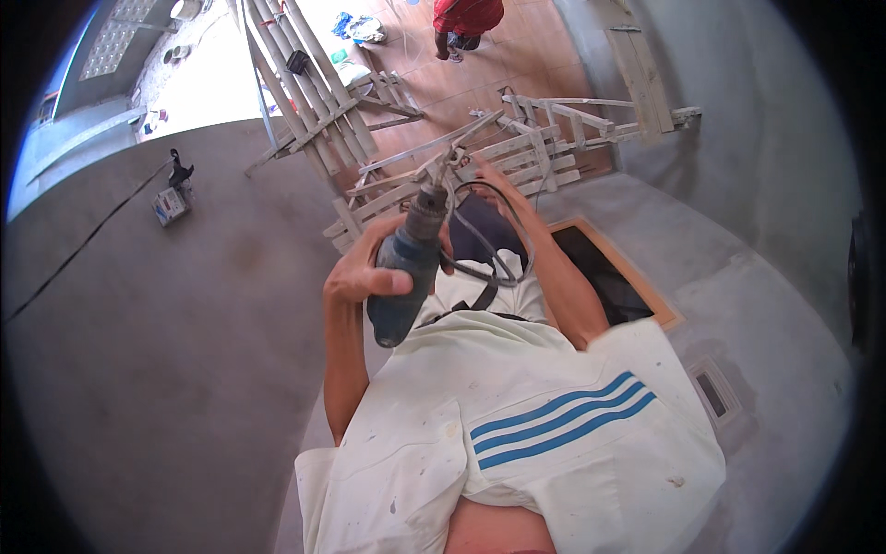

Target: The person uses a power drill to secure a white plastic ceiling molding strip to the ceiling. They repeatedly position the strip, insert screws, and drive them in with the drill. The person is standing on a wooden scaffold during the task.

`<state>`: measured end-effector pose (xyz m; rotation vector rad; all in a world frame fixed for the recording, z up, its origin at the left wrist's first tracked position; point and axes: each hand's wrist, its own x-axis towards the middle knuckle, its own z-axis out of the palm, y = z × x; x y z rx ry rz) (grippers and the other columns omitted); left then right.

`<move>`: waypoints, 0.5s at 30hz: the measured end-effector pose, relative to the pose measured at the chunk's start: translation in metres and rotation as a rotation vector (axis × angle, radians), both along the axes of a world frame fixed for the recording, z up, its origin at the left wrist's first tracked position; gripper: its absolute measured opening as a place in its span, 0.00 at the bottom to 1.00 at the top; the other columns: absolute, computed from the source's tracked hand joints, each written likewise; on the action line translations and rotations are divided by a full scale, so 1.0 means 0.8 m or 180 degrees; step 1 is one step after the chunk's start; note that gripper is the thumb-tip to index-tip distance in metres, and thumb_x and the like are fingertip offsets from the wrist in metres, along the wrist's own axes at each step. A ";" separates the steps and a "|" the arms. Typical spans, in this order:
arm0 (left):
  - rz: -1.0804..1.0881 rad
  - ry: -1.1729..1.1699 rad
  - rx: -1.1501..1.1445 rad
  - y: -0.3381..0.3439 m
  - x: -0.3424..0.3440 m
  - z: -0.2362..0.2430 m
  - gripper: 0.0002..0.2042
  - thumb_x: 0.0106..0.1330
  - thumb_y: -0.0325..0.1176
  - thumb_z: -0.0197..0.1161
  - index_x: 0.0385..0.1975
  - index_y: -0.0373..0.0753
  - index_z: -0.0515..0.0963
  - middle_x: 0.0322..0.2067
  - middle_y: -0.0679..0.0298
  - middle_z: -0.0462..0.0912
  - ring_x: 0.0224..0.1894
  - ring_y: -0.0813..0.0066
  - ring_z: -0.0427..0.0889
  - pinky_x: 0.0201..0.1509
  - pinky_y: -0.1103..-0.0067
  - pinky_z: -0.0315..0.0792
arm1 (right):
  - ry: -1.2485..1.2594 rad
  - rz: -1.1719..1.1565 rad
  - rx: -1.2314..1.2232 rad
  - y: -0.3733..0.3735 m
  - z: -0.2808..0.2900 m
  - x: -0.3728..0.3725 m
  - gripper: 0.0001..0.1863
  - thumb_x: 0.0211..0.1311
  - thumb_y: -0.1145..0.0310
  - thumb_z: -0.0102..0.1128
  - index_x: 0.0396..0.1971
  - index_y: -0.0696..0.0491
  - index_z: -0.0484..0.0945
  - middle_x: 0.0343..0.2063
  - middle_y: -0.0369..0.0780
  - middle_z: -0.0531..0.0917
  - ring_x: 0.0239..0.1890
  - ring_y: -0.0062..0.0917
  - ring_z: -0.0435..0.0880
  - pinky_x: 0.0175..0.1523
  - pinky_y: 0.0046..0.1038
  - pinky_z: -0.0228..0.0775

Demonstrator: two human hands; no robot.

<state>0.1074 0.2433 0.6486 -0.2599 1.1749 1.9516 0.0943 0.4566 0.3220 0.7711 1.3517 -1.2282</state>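
Note:
A blue and black power drill (406,263) is in my left hand (365,268), which wraps round its body with the thumb along the near side. Its metal chuck (426,208) points away from me, and the thin bit or rod beyond it is hard to make out against the wood behind. My right hand (496,189) reaches forward beside the chuck with its fingers stretched out, close to the drill's grey cable (531,245). That cable loops between my two arms. Whether the right fingers touch anything at their tips cannot be made out.
Pale wooden slats and frames (544,157) stand just ahead. Long poles (309,83) lean at the left. An electrical box (171,207) hangs by a cord on the grey wall. A wood-framed dark panel (604,272) is at the right. A person in red (467,17) is beyond, on the tiled floor (535,55).

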 end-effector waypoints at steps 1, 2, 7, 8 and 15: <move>-0.0017 0.0001 0.0013 -0.001 -0.003 0.000 0.39 0.38 0.51 0.77 0.47 0.27 0.76 0.38 0.54 0.81 0.34 0.67 0.85 0.35 0.75 0.80 | -0.0072 -0.0104 -0.0217 -0.019 -0.022 -0.013 0.47 0.65 0.30 0.47 0.73 0.48 0.58 0.56 0.54 0.79 0.65 0.49 0.70 0.63 0.44 0.67; -0.0011 0.0022 0.0030 -0.010 -0.005 0.001 0.40 0.37 0.51 0.78 0.47 0.25 0.76 0.38 0.53 0.80 0.30 0.66 0.85 0.31 0.75 0.80 | -0.0125 -0.0184 -0.0429 -0.043 -0.038 -0.027 0.47 0.65 0.31 0.49 0.74 0.47 0.56 0.57 0.55 0.78 0.67 0.52 0.66 0.64 0.46 0.67; -0.0411 -0.0029 0.0276 -0.007 -0.029 0.009 0.38 0.36 0.49 0.78 0.46 0.26 0.77 0.41 0.53 0.80 0.38 0.64 0.85 0.38 0.74 0.80 | -0.0358 -0.1257 -0.1340 -0.111 -0.151 -0.063 0.27 0.73 0.51 0.54 0.62 0.54 0.72 0.50 0.49 0.83 0.46 0.40 0.85 0.47 0.41 0.80; -0.0511 0.0027 0.0297 -0.005 -0.034 0.006 0.38 0.37 0.49 0.77 0.46 0.27 0.77 0.41 0.53 0.80 0.40 0.64 0.84 0.39 0.74 0.80 | -0.0183 -0.1942 -0.1505 -0.103 -0.172 -0.086 0.23 0.73 0.55 0.53 0.57 0.56 0.74 0.44 0.46 0.84 0.39 0.36 0.84 0.41 0.37 0.79; -0.1003 0.0076 -0.0450 0.041 -0.064 -0.058 0.38 0.44 0.52 0.73 0.54 0.34 0.76 0.44 0.59 0.80 0.48 0.68 0.77 0.55 0.74 0.68 | 0.0707 -0.3366 0.0233 0.171 -0.288 -0.175 0.07 0.66 0.71 0.57 0.28 0.57 0.77 0.20 0.37 0.74 0.13 0.20 0.66 0.15 0.24 0.59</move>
